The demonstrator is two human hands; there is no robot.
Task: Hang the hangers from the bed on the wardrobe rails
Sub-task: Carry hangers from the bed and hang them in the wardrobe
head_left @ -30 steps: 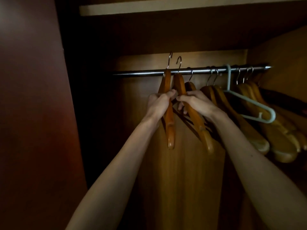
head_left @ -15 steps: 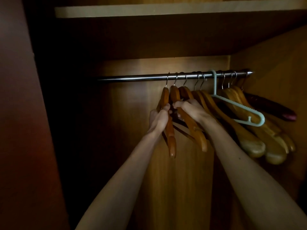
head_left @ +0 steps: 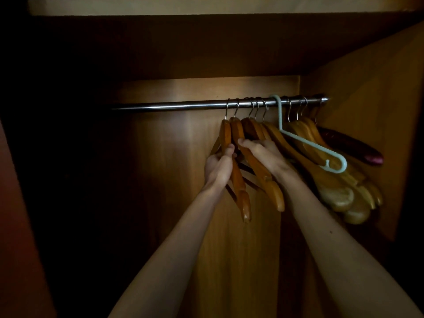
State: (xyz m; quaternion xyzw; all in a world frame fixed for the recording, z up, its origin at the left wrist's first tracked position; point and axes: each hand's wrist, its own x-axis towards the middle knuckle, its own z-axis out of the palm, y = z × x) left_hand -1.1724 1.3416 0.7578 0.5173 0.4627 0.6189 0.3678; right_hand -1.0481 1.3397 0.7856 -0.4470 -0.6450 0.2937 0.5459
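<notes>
A metal wardrobe rail [head_left: 174,106] runs across the dim wooden wardrobe. Several wooden hangers hang from its right half by metal hooks. My left hand [head_left: 218,167] is closed around the leftmost wooden hanger [head_left: 239,189], whose hook sits on the rail. My right hand [head_left: 263,153] grips the second wooden hanger [head_left: 263,177] just right of it, also hooked on the rail. A pale green plastic hanger [head_left: 314,145] hangs among the wooden hangers further right.
A shelf [head_left: 206,6] spans the top above the rail. The wardrobe's right side wall [head_left: 371,111] stands close to the last hangers, where a dark purple hanger end [head_left: 367,154] pokes out. The rail's left half is bare. A reddish door panel [head_left: 18,226] borders the left.
Both hands lowered the two wooden hangers so their hooks settled onto the rail, then slid them right against the hanging group. The view shifted left and up.
</notes>
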